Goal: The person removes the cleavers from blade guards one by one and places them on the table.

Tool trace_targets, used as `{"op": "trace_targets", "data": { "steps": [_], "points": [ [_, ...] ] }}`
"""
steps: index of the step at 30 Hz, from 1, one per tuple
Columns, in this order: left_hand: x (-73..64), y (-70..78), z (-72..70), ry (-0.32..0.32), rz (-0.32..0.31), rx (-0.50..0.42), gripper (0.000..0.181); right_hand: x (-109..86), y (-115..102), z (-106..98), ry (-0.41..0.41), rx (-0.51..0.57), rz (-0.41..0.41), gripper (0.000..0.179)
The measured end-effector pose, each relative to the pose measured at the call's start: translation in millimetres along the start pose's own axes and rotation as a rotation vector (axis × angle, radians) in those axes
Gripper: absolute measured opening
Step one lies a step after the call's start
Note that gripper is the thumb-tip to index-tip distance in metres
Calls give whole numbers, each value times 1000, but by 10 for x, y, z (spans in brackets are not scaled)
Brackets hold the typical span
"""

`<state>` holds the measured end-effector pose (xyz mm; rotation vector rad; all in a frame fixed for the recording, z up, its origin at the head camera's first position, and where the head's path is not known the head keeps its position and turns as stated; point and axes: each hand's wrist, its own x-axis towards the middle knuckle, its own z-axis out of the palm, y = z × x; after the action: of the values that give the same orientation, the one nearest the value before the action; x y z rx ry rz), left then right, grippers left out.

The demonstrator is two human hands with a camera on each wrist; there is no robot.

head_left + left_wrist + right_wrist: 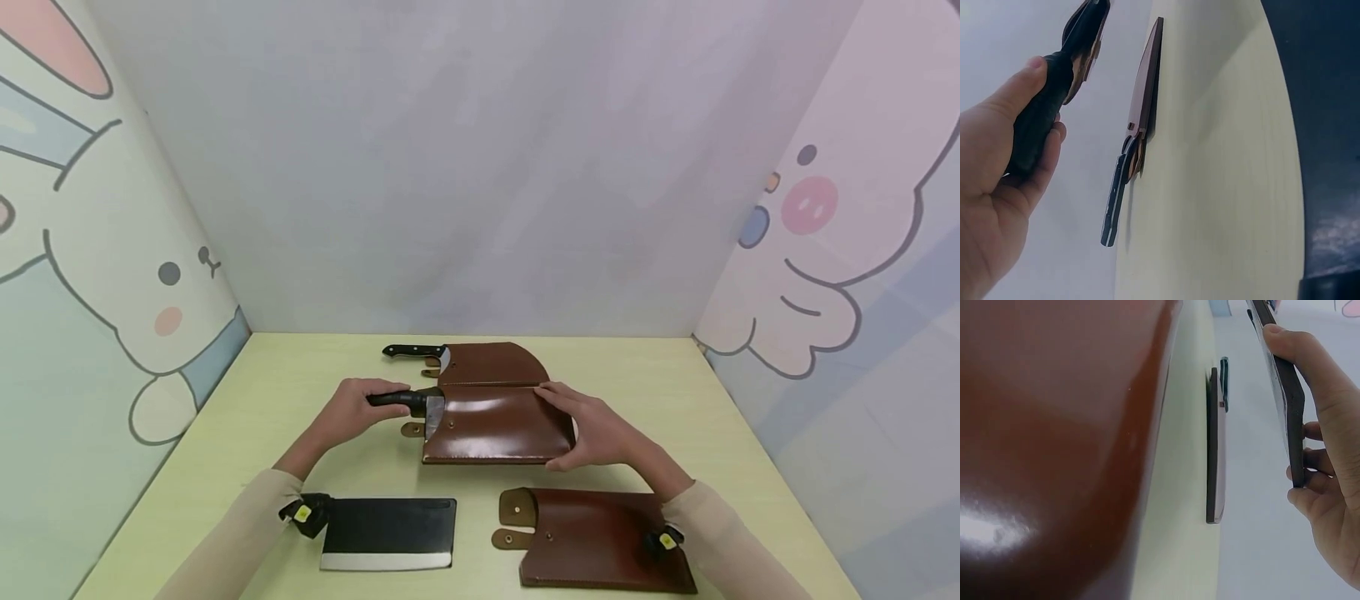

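My left hand (348, 415) grips the black handle (396, 401) of a cleaver. Most of its blade (435, 414) sits inside a brown leather sheath (502, 427), with a strip of metal showing at the mouth. At the sheath's far end, my right hand (597, 427) holds it between thumb and fingers. Both wrist views show the sheathed cleaver raised above the table. A snap strap (412, 429) hangs loose at the sheath's mouth. The left wrist view shows fingers and thumb wrapped round the handle (1041, 119).
Behind lies another knife with a riveted black handle (416, 351) in a brown sheath (495, 363). A black cleaver blade (388, 527) lies front left, below my left forearm. Front right, another brown sheath (585, 542) lies partly under my right forearm. Walls border the pale table (300, 367).
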<state>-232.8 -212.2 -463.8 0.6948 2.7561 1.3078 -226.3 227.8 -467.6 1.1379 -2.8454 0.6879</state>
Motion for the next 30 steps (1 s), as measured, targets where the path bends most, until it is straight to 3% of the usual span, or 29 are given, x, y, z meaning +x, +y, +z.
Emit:
{"op": "trace_targets", "data": {
  "steps": [7, 21, 30],
  "points": [
    [5, -20, -23, -7, 2, -7, 52, -22, 32, 15, 10, 30, 5, 112],
    [-29, -52, -98, 12, -53, -18, 51, -53, 113, 8, 39, 25, -8, 110],
    [-90, -81, -153, 25, -90, -28, 52, -93, 122, -8, 36, 32, 33, 111]
  ]
}}
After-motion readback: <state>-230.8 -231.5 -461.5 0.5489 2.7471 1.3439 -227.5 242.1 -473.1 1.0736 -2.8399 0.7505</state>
